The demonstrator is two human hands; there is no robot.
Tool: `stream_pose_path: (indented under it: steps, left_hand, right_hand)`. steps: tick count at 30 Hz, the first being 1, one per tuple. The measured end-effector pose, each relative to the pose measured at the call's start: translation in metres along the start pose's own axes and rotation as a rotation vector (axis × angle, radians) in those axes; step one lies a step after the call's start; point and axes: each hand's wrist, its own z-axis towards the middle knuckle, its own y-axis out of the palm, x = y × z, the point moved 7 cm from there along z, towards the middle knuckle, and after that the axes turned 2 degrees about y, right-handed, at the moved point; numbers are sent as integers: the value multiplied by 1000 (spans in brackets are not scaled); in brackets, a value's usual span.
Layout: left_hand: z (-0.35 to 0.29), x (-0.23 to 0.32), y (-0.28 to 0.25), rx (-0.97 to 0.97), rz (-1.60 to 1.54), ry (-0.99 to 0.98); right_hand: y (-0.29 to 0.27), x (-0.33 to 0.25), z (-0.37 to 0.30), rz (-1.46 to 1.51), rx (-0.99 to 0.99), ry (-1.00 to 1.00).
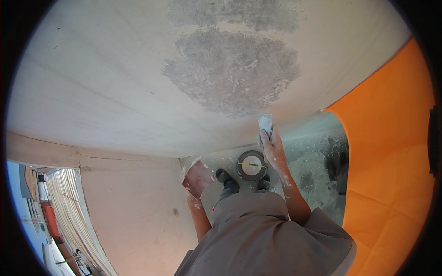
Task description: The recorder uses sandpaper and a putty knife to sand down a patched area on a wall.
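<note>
My right hand [273, 146], dusted white, grips a putty knife [265, 122]. Its pale, smeared blade points at the wall [115, 87], just below the right lower edge of a rough grey patch [230, 69]. Whether the blade touches the wall I cannot tell. Lower and to the left, my left hand [193, 198] holds a reddish-brown, roughly square plate [198, 178], with whitish fingertips or smears showing round its edges. Most of that hand is hidden beneath the plate. A second grey patch [239, 14] lies higher on the wall.
A round black-rimmed bucket [239, 171] with a pale middle and a yellow strip stands by my feet on the spattered floor [299, 161]. An orange sheet [391, 147] hangs at the right. A side wall [133, 202] and an opening outdoors [50, 216] lie left.
</note>
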Motion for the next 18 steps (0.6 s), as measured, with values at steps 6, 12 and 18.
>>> stream_pose_path:
  steps: [6, 12, 18]
  left_hand:
    - [-7, 0, 3, 27, -154, 66]
    - [-6, -1, 23, 6, -282, 75]
    - [-32, -25, 4, 16, -285, 63]
  right_hand:
    - [-1, -116, -15, -166, -25, -290]
    - [-42, 25, 44, -753, 35, -30]
    - [-80, 196, -71, -892, -247, 258]
